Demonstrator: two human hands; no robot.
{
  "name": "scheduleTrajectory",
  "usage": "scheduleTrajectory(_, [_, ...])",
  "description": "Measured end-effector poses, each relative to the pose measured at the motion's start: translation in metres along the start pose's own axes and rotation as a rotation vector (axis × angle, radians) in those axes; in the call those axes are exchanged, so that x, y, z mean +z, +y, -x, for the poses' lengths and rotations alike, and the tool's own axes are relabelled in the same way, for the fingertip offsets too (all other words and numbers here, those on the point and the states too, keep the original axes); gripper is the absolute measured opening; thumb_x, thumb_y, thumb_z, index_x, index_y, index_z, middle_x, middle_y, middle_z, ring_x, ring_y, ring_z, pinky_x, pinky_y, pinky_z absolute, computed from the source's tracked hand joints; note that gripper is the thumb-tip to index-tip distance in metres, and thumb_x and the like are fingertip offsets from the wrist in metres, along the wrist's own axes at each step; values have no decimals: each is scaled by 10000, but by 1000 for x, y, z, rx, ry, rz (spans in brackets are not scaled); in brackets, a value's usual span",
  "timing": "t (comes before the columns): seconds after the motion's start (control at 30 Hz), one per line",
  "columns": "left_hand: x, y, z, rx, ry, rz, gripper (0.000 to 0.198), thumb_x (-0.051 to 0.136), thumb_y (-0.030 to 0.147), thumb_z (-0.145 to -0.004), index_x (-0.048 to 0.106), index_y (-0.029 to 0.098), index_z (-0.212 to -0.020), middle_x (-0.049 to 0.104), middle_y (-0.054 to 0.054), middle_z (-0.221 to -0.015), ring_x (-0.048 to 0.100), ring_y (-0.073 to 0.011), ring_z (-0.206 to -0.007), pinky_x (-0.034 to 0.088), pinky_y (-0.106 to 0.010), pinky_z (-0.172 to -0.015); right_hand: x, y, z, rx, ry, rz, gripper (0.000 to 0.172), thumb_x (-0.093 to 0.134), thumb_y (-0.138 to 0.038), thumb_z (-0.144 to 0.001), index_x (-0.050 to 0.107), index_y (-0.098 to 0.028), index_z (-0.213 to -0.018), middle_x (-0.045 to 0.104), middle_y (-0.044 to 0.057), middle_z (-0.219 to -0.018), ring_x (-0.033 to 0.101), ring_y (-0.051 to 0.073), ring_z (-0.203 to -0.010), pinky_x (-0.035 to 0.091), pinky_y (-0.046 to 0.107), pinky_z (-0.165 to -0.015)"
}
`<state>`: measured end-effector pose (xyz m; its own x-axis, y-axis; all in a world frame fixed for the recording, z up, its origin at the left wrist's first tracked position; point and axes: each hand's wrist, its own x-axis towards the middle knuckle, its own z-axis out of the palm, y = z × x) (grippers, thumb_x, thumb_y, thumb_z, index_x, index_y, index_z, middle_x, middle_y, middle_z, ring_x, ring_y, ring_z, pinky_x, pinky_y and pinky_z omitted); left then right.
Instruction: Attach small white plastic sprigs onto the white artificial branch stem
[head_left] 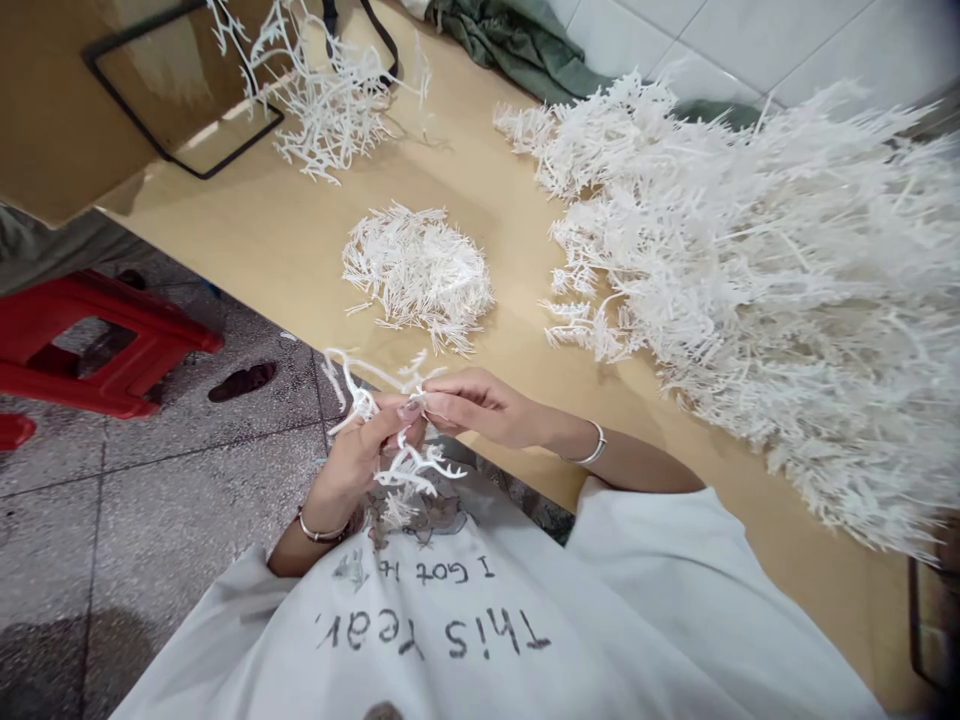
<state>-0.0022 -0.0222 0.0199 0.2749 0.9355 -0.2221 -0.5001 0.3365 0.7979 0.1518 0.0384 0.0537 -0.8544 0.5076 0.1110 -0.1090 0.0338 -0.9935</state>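
Hands, left [360,450] and right [480,405], each grip pinching branched white plastic sprue [401,465], spiky heap [765,290] on smooth table [300,250]

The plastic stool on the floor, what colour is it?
The plastic stool is red, seen in the head view, standing left of the wooden table.

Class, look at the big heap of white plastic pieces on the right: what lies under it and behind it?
The big heap rests on the tan tabletop. Behind it lie green cloth and a white tiled wall. Whatever is beneath the heap's middle is covered.
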Motion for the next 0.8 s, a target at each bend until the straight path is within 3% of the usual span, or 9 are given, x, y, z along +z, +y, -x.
scheduleTrajectory(0.23, [18,2,-3,-44,-325,435,544,580,347,-708,184,195,-367,133,71,-252,119,-41,-225,155,-194,-256,15,-1,8,44,30,-360,323,447,-259,-942,397,-160,-638,257,-82,-534,227,34,-451,190,187,-423])
scheduleTrajectory(0.4, [22,-4,-3,-147,-532,655,584,573,345,-712,152,204,-333,106,67,-187,64,-46,-170,88,-197,-183,18,-4,9,114,4,-676,350,473,-242,-921,341,-166,-605,187,-93,-551,161,12,-416,161,150,-378])
scheduleTrajectory(0.63, [18,-21,4,-217,-448,558,625,571,484,-689,142,223,-316,100,53,-174,111,-69,-183,160,-223,-177,20,1,13,143,-77,-886,381,473,-236,-909,307,-172,-572,184,-100,-516,176,4,-351,160,129,-331])
scheduleTrajectory(0.7, [16,-27,0,-128,-441,571,685,611,516,-646,101,226,-293,60,56,-155,89,-64,-170,145,-230,-166,20,-2,14,117,-80,-913,398,447,-224,-917,280,-174,-559,197,-95,-511,189,6,-352,183,136,-340])
scheduleTrajectory(0.8, [14,-30,-7,95,-305,533,750,640,640,-559,78,236,-270,-12,67,-146,61,-61,-168,134,-236,-160,20,-9,15,56,-88,-910,403,422,-192,-918,245,-179,-556,201,-86,-513,201,17,-378,206,152,-370])
